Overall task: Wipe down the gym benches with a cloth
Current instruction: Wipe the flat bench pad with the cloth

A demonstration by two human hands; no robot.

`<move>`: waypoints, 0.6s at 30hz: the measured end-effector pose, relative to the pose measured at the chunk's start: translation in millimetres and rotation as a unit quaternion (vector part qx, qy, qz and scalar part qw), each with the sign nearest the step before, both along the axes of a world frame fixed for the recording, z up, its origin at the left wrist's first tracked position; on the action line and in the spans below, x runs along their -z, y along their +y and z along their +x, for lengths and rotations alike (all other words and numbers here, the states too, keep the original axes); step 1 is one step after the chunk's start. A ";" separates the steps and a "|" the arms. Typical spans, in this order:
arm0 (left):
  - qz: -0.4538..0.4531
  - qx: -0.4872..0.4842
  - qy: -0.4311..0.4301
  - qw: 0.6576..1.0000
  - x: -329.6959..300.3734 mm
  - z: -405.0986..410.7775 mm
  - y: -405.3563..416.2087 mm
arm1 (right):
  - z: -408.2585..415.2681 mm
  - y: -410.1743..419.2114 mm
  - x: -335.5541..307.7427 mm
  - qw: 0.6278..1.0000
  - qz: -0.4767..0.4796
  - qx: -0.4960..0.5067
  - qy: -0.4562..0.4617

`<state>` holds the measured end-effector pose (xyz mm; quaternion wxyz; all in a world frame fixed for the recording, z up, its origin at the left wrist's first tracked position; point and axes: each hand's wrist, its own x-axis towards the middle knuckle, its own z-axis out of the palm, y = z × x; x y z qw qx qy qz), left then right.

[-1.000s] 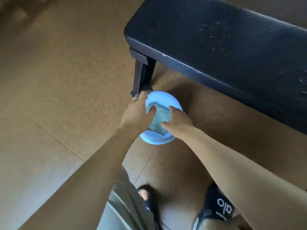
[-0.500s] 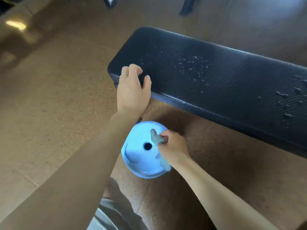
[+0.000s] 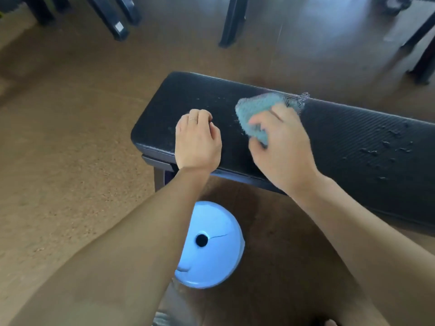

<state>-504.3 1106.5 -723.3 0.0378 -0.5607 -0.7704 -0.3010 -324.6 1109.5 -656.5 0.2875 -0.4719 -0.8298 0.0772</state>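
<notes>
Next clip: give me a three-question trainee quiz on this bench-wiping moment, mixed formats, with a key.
1. True or false: the right hand holds the cloth against the bench.
2. Where do droplets show? A) right part of the pad B) on the floor C) on the blue tub
3. Fill in: the blue tub stands on the ____, in front of the bench.

Key: 1 true; 2 A; 3 floor.

No readable text, no labels, no brand marks or numbers anywhere, pale tag on a dark frame foot [image 3: 118, 26] at top left too blurred to read
</notes>
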 end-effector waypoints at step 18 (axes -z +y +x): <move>0.014 0.011 -0.035 0.999 0.0 4.9 -5.4 | -39.0 55.6 54.2 0.964 -0.127 -0.014 -0.232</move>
